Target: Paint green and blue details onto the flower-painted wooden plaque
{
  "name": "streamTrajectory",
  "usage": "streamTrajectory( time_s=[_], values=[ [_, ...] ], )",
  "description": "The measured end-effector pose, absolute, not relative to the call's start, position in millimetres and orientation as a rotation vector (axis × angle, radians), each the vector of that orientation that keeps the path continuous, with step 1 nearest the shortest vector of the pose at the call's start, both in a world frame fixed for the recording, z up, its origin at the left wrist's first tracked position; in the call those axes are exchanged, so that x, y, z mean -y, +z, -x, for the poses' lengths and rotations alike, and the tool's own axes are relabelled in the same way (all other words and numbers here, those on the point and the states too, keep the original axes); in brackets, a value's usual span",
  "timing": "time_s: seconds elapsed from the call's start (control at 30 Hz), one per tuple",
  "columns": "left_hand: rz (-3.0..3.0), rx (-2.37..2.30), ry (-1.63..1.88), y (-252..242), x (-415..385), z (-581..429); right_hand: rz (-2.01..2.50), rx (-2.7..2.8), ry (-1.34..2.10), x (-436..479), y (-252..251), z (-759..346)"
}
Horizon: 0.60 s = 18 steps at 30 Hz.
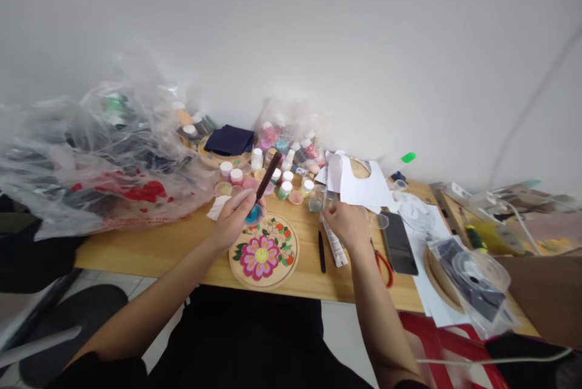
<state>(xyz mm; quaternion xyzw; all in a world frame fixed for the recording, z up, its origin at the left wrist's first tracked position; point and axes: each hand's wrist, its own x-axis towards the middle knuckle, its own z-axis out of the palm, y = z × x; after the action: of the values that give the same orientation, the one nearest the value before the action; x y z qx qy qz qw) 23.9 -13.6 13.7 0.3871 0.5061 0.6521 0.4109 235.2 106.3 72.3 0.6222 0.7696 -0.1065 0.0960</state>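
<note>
My left hand (234,216) is closed round a small cup of blue paint (253,215) and a dark brown stick (268,177) that slants up from it. Just below lies a round wooden board (291,268) painted with a pink flower, orange shapes and green leaves. My right hand (345,224) is pinched on a thin clear stick (324,196), whose exact kind I cannot make out, beside a small clear cup (314,203). Under that hand are a white tube (337,248) and a slim black pen-like tool (322,251).
Several paint jars (285,189) stand behind the board. Crumpled plastic bags (136,171) cover the left side. To the right are orange-handled scissors (386,268), a phone (400,243), papers (366,186) and a bagged spool (477,274).
</note>
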Motion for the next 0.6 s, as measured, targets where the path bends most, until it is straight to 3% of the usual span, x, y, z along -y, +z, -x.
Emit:
streamTrajectory(
  time_s=[0.6],
  values=[
    [-0.989,-1.271,1.662,7,15,-23,-2.098,-2.241,-0.509,-104,33,-228]
  ],
)
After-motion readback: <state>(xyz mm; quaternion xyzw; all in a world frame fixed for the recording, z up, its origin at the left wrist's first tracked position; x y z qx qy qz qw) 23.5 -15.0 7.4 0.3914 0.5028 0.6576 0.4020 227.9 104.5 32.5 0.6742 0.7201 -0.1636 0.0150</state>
